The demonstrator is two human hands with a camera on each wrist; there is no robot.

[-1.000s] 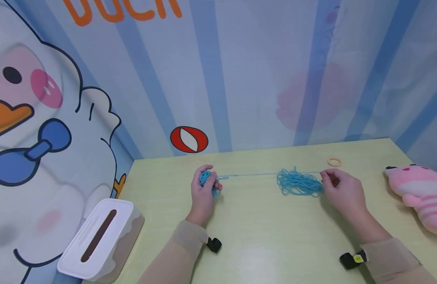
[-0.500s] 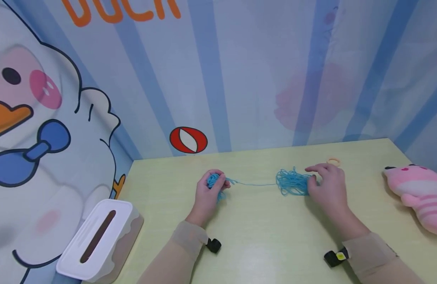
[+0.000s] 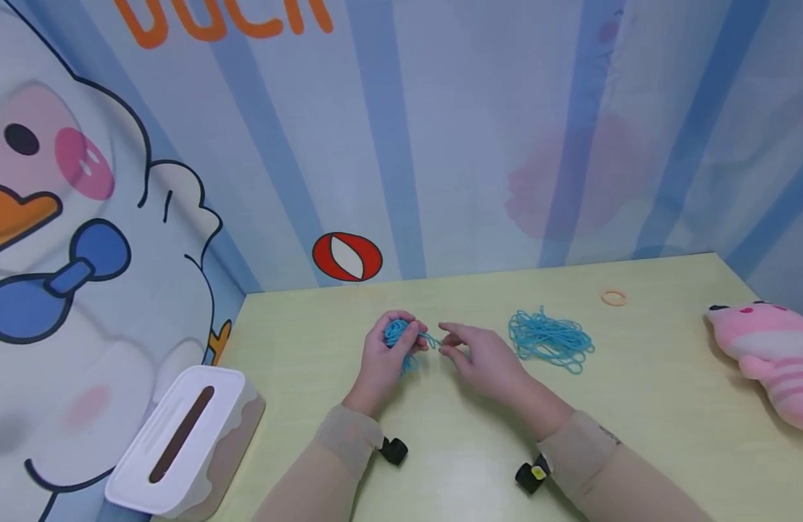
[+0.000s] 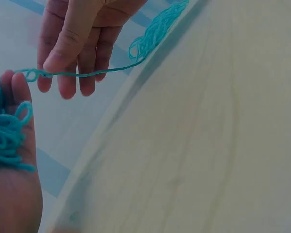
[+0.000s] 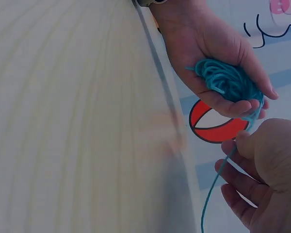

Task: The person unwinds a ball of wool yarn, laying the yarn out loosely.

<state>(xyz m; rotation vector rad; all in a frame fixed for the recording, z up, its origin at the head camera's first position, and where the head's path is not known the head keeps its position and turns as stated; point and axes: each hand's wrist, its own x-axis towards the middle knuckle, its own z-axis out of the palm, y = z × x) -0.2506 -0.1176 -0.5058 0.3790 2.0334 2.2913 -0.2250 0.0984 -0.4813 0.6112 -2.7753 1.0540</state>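
Note:
A tangled bundle of blue yarn [image 5: 228, 82] lies in the palm of my left hand [image 3: 378, 359], whose fingers curl round it. From it a single strand [image 4: 106, 71] runs out to the right. My right hand [image 3: 486, 362] is close beside the left one, its thumb and forefinger pinching that strand near the bundle; the other fingers [image 5: 242, 179] are loosely bent. Farther right, a loose heap of the same blue yarn [image 3: 550, 338] lies on the table, and the strand leads towards it in the left wrist view.
An orange ring [image 3: 614, 297] lies near the table's back edge. At the right is a pink striped plush toy [image 3: 776, 362]. A white-lidded tissue box [image 3: 186, 442] stands at the left front. A printed curtain [image 3: 460, 145] hangs behind the table [image 3: 454, 464].
My right hand has moved left from beyond the yarn heap to beside my left hand. The left hand has shifted slightly right. The strand between them was taut before, then slackened.

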